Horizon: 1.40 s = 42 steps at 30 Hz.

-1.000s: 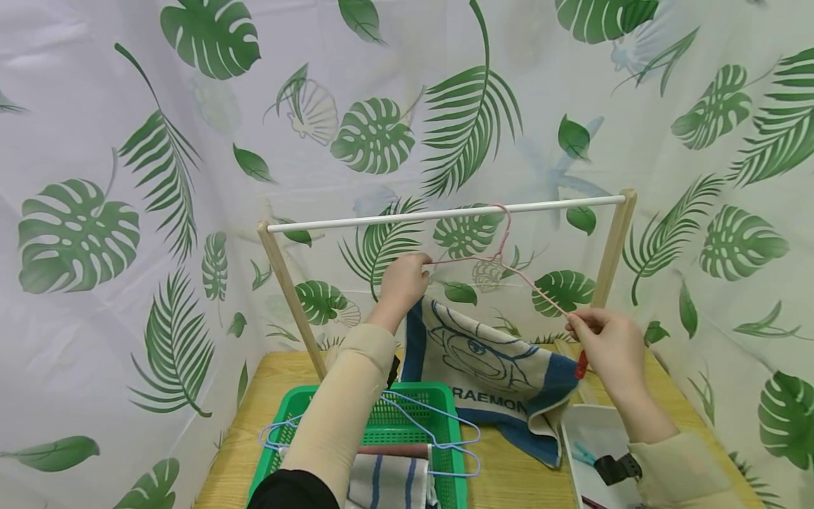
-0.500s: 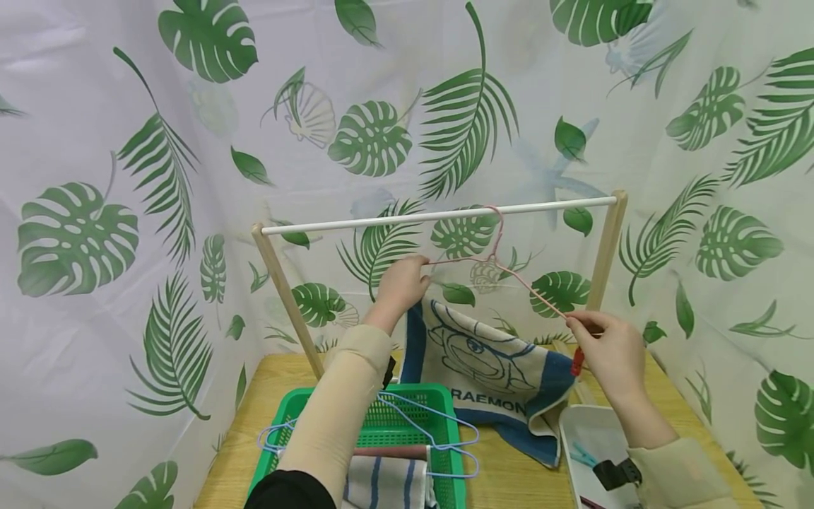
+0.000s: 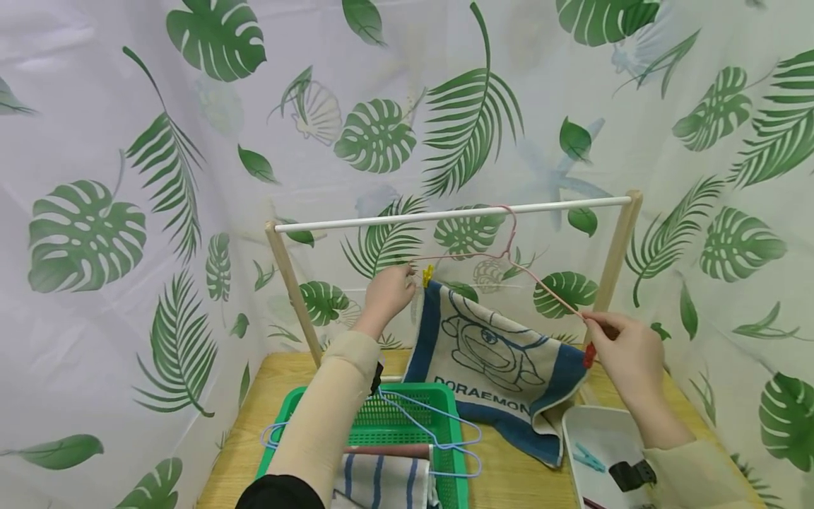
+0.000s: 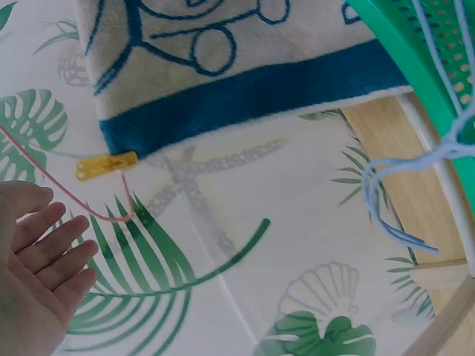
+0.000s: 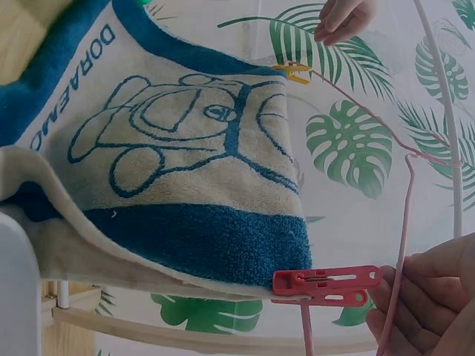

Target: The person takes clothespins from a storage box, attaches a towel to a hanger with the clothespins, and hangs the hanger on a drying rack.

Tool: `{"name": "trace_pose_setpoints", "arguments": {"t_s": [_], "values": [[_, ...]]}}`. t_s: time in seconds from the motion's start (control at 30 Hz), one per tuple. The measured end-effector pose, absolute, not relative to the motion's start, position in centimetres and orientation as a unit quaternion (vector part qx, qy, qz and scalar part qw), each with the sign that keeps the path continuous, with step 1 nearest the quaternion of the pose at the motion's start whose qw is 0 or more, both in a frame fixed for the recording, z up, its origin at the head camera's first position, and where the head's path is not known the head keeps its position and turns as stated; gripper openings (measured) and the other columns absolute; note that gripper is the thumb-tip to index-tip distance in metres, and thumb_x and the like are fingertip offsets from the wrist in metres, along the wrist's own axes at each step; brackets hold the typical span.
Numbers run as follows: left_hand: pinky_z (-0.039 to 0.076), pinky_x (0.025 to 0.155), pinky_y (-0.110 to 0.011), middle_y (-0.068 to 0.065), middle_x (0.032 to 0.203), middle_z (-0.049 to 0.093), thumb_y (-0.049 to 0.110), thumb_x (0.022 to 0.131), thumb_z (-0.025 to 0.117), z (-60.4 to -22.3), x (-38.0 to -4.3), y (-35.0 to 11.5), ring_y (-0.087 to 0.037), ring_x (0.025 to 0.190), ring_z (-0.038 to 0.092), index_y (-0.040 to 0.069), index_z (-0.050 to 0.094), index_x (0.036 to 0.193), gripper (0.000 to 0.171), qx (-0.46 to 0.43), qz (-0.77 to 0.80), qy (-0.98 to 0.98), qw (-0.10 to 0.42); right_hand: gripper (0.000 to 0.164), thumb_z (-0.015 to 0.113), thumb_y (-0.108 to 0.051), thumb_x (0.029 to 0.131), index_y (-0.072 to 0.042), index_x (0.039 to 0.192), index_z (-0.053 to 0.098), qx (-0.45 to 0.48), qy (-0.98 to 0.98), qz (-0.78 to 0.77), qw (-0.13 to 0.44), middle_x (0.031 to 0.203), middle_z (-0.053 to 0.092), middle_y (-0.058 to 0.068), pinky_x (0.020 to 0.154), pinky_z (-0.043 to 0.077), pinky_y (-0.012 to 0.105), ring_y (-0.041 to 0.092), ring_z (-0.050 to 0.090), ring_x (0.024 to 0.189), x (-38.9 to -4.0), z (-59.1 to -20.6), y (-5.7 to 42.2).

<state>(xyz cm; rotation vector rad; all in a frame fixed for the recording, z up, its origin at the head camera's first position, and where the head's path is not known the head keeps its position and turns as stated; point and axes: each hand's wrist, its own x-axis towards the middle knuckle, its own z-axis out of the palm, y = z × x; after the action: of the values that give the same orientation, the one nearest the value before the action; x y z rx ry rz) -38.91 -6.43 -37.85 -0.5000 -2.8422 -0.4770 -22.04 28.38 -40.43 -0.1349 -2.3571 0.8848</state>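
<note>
A pink wire hanger (image 3: 540,281) hooks over the white rod, its right side lower than its left. From it hangs a cream and blue towel (image 3: 483,338) with a cartoon drawing and lettering. A yellow clothespin (image 4: 107,165) clips the towel's left corner to the hanger; a red clothespin (image 5: 326,287) grips the right corner. My left hand (image 4: 44,259) is apart from the yellow clothespin, fingers relaxed and holding nothing. My right hand (image 3: 626,357) pinches the right arm of the hanger, just above the red clothespin.
The white rod (image 3: 381,220) spans two wooden posts (image 3: 292,293). At the front, a green basket (image 3: 463,424) holds blue hangers (image 3: 420,424) and a striped cloth (image 3: 388,481). To the right, a white tray (image 3: 581,417) contains a light-blue clothespin (image 3: 588,458). Leaf-printed sheeting surrounds the wooden table (image 3: 502,488).
My left hand has let go of the hanger's left end and moved slightly left and down, uncovering the yellow clothespin. My right hand keeps its pinch on the hanger, shifted slightly right.
</note>
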Motion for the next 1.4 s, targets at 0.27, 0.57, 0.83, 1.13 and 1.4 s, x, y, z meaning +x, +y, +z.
{"name": "trace_pose_setpoints", "arguments": {"t_s": [0.27, 0.57, 0.83, 1.13, 1.4], "values": [[0.064, 0.081, -0.042, -0.013, 0.133, 0.075, 0.015, 0.108, 0.058, -39.2, -38.4, -9.0, -0.029, 0.099, 0.076, 0.005, 0.070, 0.137, 0.033, -0.149, -0.169, -0.970, 0.094, 0.022, 0.068, -0.012, 0.102, 0.001, 0.114, 0.081, -0.057, -0.896, 0.291, 0.331, 0.100, 0.080, 0.025, 0.056, 0.038, 0.009, 0.040, 0.074, 0.084, -21.4, -41.6, 30.0], [0.062, 0.095, -0.047, -0.014, 0.130, 0.074, 0.016, 0.106, 0.059, -40.5, -38.0, -12.4, -0.032, 0.115, 0.073, 0.002, 0.071, 0.132, 0.031, -0.120, -0.148, -0.980, 0.056, 0.028, 0.066, -0.015, 0.103, 0.005, 0.119, 0.077, -0.076, -0.911, 0.272, 0.299, 0.107, 0.078, 0.030, 0.059, 0.045, 0.024, 0.048, 0.074, 0.093, -20.4, -42.6, 32.6], [0.061, 0.098, -0.049, -0.017, 0.128, 0.076, 0.017, 0.107, 0.060, -42.1, -37.9, -15.0, -0.034, 0.115, 0.074, 0.001, 0.071, 0.131, 0.031, -0.102, -0.184, -0.977, 0.025, 0.035, 0.068, -0.020, 0.101, 0.010, 0.120, 0.073, -0.075, -0.927, 0.258, 0.263, 0.109, 0.076, 0.032, 0.062, 0.053, 0.042, 0.050, 0.072, 0.092, -19.7, -43.5, 34.4], [0.058, 0.103, -0.052, -0.020, 0.126, 0.074, 0.018, 0.107, 0.059, -43.6, -37.2, -16.9, -0.037, 0.118, 0.071, 0.002, 0.071, 0.130, 0.030, -0.088, -0.243, -0.966, 0.002, 0.049, 0.073, -0.031, 0.101, 0.012, 0.124, 0.070, -0.095, -0.938, 0.277, 0.185, 0.113, 0.076, 0.032, 0.076, 0.058, 0.057, 0.050, 0.074, 0.098, -18.7, -44.5, 35.3], [0.064, 0.091, -0.043, -0.023, 0.114, 0.077, 0.012, 0.109, 0.057, -45.9, -36.5, -19.3, -0.037, 0.104, 0.076, -0.005, 0.071, 0.129, 0.030, -0.090, -0.335, -0.937, -0.035, 0.062, 0.069, -0.041, 0.104, 0.015, 0.131, 0.065, -0.121, -0.946, 0.285, 0.097, 0.123, 0.072, 0.034, 0.082, 0.058, 0.059, 0.050, 0.072, 0.105, -18.0, -45.7, 36.4]]}}
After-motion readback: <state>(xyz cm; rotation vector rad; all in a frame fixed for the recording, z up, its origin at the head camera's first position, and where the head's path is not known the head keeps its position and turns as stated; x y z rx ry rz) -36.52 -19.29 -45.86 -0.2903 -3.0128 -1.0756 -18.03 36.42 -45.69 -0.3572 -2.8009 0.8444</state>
